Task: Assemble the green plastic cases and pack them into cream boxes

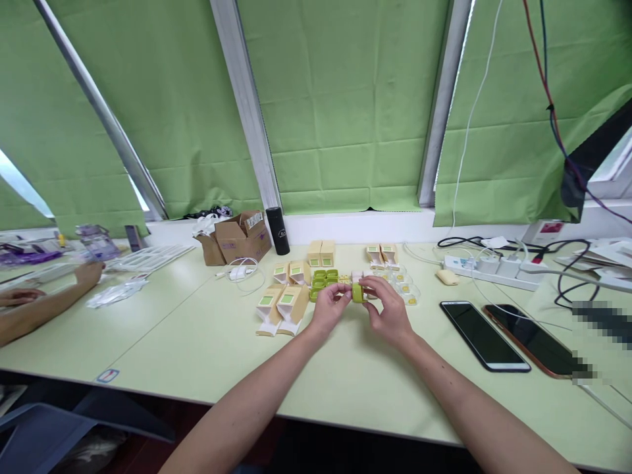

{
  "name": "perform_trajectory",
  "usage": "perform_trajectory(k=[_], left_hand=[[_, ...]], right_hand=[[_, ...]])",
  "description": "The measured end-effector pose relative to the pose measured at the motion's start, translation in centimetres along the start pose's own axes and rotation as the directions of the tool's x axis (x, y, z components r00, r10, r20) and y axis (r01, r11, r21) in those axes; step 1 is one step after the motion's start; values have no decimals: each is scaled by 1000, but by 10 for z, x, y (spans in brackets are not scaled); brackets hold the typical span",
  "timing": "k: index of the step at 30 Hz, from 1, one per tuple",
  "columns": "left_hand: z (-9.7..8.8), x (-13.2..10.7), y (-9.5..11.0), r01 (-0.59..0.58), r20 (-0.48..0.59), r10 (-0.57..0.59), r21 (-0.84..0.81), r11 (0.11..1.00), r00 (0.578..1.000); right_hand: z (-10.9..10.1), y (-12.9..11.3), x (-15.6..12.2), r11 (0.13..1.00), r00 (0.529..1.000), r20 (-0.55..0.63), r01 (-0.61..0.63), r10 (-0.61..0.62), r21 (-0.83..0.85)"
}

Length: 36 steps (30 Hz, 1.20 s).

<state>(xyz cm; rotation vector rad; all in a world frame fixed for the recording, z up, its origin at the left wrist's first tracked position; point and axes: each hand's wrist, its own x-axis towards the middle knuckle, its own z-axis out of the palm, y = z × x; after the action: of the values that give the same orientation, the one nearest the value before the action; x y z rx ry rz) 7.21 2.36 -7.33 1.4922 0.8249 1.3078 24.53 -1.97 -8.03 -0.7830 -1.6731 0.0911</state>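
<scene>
Just above the table, a small yellow-green square case [357,293] is pinched between the fingertips of my left hand [330,308] and my right hand [389,311]. Its inside faces away, and fine detail is too small to make out. Left of it lies a group of similar green cases [320,276], partly behind my left hand. Small pale yellow pieces [344,279] sit beyond my fingers. To the right, clear plastic cups [409,289] with yellow bits inside stand partly behind my right hand. Cream cartons [293,299] with open flaps lie to the left.
More cartons [320,253] stand at the back, with others [382,255] further right. Two phones [486,336] lie on the right, near a power strip [486,268] and tangled cables. A cardboard box [241,240] and black bottle [278,230] stand behind. Another person's arms [49,303] rest far left.
</scene>
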Motion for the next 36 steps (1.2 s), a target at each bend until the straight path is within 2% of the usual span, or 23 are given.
perform_trajectory(k=[8,19,36], left_hand=[[-3,3,-2,89,-42,-92,-60,994,995],[-1,4,-3,50,-13,-50,-15,999,999],[-3,5,-6,73,-24,-74,-34,997,997]], right_hand=[[0,3,-2,999,1000,20,23,-22,-37],[2,5,-3,995,998,36,53,-50,-88],[1,6,-2,997,998,49,47,-44,-67]])
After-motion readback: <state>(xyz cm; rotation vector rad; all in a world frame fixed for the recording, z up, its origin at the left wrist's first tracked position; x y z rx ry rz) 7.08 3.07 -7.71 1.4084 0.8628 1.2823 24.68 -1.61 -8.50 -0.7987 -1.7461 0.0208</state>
